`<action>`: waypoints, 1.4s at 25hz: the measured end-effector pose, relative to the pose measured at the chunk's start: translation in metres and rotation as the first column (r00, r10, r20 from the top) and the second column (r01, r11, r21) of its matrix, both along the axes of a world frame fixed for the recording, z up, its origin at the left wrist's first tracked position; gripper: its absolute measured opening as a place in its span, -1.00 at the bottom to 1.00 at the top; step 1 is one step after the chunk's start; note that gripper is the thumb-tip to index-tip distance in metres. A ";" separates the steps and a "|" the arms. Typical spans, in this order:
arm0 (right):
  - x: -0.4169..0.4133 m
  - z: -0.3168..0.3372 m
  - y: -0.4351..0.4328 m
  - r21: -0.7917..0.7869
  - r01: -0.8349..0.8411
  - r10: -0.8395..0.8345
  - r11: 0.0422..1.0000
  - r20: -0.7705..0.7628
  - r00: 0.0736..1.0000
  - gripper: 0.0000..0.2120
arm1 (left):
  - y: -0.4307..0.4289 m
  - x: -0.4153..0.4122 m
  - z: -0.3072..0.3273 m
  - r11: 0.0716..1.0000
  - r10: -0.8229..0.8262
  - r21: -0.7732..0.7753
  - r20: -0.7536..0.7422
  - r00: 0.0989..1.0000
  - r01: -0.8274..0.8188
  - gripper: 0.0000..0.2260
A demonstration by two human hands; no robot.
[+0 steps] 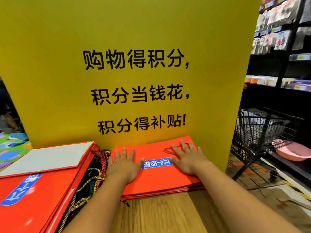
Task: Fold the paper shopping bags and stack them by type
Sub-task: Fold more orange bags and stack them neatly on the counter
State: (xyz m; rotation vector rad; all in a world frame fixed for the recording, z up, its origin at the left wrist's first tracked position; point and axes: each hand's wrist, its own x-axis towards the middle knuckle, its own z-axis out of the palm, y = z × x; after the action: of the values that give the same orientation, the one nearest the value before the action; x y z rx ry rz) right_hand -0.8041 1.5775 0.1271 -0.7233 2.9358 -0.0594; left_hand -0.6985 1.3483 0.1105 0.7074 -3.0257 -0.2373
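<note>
A stack of flat folded red paper bags [161,179] with a blue label lies on the wooden table [159,214], against a yellow sign. My left hand [124,165] presses flat on the left part of the top bag, fingers straight. On the right part my right hand [188,158] presses flat, over a red cord handle [170,148]. To the left lies a bigger pile of larger red bags [33,195] with a white panel and a blue label. Tangled gold and red cord handles [94,179] show between the two piles.
A tall yellow sign board [126,73] with black characters stands right behind the stack. At right a black wire basket cart [262,130] stands beside a pink basin [292,152] and dark shop shelves [286,47]. A colourful green item [11,147] lies at far left.
</note>
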 end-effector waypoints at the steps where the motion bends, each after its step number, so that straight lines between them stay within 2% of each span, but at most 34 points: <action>1: -0.004 -0.006 0.000 -0.007 0.015 -0.015 1.000 0.015 1.000 -0.33 | -0.002 -0.002 -0.002 1.000 -0.001 -0.005 -0.003 1.000 0.001 -0.30; 8: -0.019 -0.016 -0.006 0.016 0.022 -0.023 1.000 0.088 0.996 -0.30 | -0.005 -0.011 -0.009 0.999 0.010 -0.035 0.046 0.999 -0.008 -0.30; 14: -0.022 -0.012 -0.009 0.014 0.030 -0.031 0.999 0.148 0.988 -0.28 | -0.005 -0.013 -0.006 1.000 0.013 -0.001 0.092 0.996 -0.013 -0.29; 18: -0.005 -0.002 -0.003 -0.045 0.014 -0.014 0.999 0.005 1.000 -0.28 | -0.001 -0.010 0.015 1.000 0.030 0.000 0.186 0.982 -0.031 -0.28; 21: 0.009 0.013 0.000 -0.131 0.000 -0.018 0.991 -0.135 0.991 -0.28 | -0.002 -0.009 0.041 0.990 0.012 -0.137 0.241 0.970 0.022 -0.30; 25: 0.017 0.039 -0.004 -0.196 -0.021 -0.047 0.980 -0.336 0.941 -0.61 | -0.001 0.006 0.077 0.957 -0.123 -0.252 0.106 0.987 0.147 -0.59; 31: 0.051 0.079 -0.058 -0.448 -0.187 0.029 0.874 -0.337 0.941 -0.70 | -0.047 0.072 0.120 0.959 -0.123 -0.257 0.011 0.992 0.122 -0.65; 35: 0.101 0.087 -0.109 -0.493 -0.356 0.184 0.794 -0.362 0.914 -0.73 | -0.102 0.140 0.130 0.977 -0.030 -0.209 0.011 0.999 0.031 -0.64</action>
State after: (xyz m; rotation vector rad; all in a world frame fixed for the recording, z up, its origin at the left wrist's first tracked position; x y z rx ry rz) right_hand -0.7029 1.4690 0.2146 -1.3388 3.0593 -0.8813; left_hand -0.5588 1.2463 0.2408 0.6459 -3.0089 0.0833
